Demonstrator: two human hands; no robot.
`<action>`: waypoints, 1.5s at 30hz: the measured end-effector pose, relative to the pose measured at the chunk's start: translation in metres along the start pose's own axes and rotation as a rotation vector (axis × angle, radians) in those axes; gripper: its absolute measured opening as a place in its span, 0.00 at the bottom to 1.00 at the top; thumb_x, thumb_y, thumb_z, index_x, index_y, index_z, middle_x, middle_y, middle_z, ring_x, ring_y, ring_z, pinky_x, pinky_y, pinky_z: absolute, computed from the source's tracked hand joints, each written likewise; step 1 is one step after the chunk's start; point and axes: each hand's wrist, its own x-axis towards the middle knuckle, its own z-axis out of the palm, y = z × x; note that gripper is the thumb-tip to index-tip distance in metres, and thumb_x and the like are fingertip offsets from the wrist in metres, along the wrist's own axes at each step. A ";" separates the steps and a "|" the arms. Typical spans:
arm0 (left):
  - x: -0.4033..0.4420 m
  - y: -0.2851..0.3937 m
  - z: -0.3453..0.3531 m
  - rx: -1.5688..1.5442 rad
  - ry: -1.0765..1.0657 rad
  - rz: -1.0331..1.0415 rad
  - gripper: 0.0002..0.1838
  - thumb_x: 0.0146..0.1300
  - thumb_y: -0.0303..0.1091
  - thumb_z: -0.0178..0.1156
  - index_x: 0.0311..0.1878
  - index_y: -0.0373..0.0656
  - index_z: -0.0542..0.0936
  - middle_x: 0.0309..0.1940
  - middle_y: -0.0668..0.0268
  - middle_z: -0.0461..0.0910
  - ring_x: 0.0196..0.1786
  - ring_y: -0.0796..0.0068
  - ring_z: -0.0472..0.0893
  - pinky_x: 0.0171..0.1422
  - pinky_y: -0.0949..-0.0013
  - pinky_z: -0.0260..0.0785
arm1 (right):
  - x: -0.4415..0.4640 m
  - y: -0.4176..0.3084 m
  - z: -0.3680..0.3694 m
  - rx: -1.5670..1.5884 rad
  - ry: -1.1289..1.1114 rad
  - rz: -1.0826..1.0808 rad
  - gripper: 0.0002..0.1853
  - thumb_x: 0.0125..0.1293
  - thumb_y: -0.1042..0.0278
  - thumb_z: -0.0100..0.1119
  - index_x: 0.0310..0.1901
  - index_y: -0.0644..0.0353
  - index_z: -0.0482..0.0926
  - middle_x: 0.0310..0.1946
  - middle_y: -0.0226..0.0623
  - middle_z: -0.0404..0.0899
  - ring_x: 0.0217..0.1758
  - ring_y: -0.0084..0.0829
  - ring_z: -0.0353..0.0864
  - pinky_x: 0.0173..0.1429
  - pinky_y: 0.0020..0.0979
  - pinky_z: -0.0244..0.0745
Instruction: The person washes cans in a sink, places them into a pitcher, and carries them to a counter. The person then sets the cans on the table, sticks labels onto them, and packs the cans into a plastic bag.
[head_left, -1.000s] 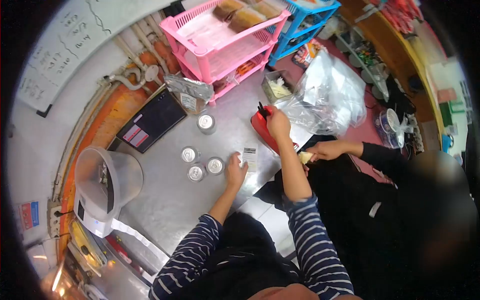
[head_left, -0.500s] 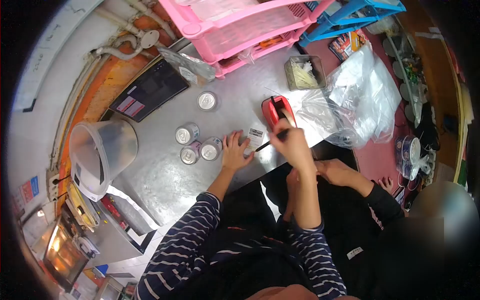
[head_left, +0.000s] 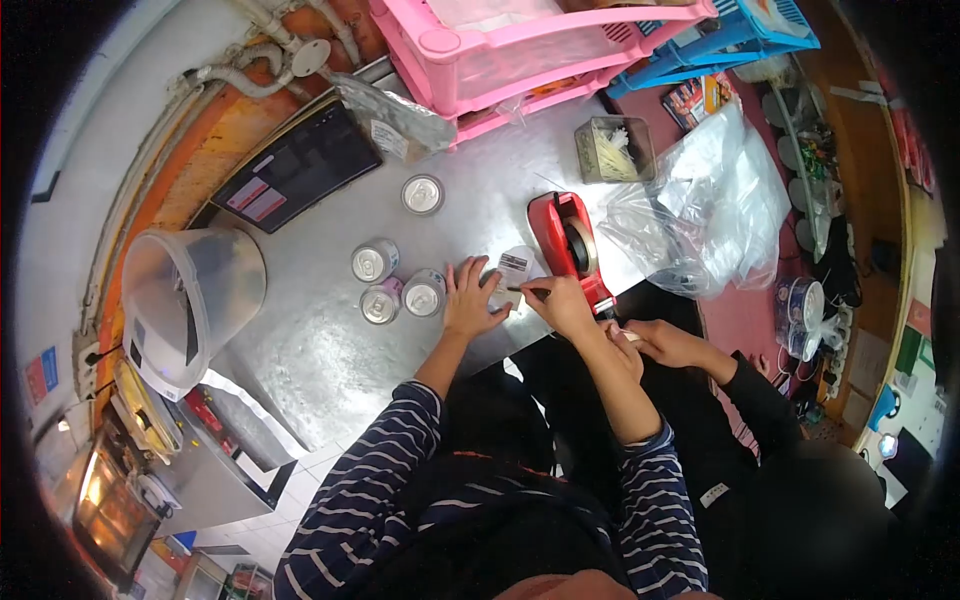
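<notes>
My left hand (head_left: 473,303) lies on the metal table with its fingers spread, thumb and forefinger by the edge of a white printed slip (head_left: 515,266). My right hand (head_left: 563,305) is closed around a dark pen (head_left: 516,290), whose tip points at the lower part of the slip. What lies under the slip is hard to make out. A red tape dispenser (head_left: 574,245) with a tape roll stands just beyond my right hand. Left of my left hand are silver-topped cans (head_left: 424,293), grouped together, and a separate can (head_left: 422,195) stands farther back.
A co-worker's hands (head_left: 655,342) hold something pale beside my right forearm. Clear plastic bags (head_left: 715,200) and a small bin (head_left: 614,150) lie at the right. A pink rack (head_left: 540,65), dark screen (head_left: 300,165) and clear bucket (head_left: 195,305) border the table.
My right hand has come down and left from in front of the tape dispenser, bringing the pen to the slip. My left hand stays nearly in place. The view has shifted slightly.
</notes>
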 end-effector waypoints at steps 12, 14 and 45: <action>-0.002 0.000 0.000 0.030 0.061 0.049 0.28 0.42 0.52 0.58 0.47 0.48 0.69 0.55 0.60 0.58 0.62 0.59 0.52 0.63 0.40 0.33 | 0.042 -0.012 -0.069 -0.104 0.425 0.221 0.22 0.47 0.58 0.61 0.42 0.62 0.74 0.35 0.47 0.74 0.38 0.40 0.75 0.41 0.36 0.69; -0.003 0.001 -0.001 0.034 0.065 0.043 0.28 0.42 0.51 0.59 0.46 0.47 0.69 0.54 0.60 0.59 0.61 0.58 0.53 0.63 0.39 0.33 | 0.043 -0.023 -0.057 -0.318 0.457 0.258 0.36 0.43 0.52 0.63 0.54 0.59 0.64 0.48 0.49 0.66 0.50 0.42 0.68 0.49 0.38 0.66; -0.380 -0.037 -0.046 -0.843 -0.466 -0.563 0.39 0.56 0.66 0.30 0.65 0.51 0.46 0.67 0.63 0.40 0.68 0.57 0.38 0.67 0.49 0.28 | -0.094 0.085 0.064 -0.708 -0.839 -0.041 0.14 0.49 0.64 0.57 0.38 0.59 0.75 0.35 0.36 0.78 0.34 0.28 0.76 0.37 0.30 0.71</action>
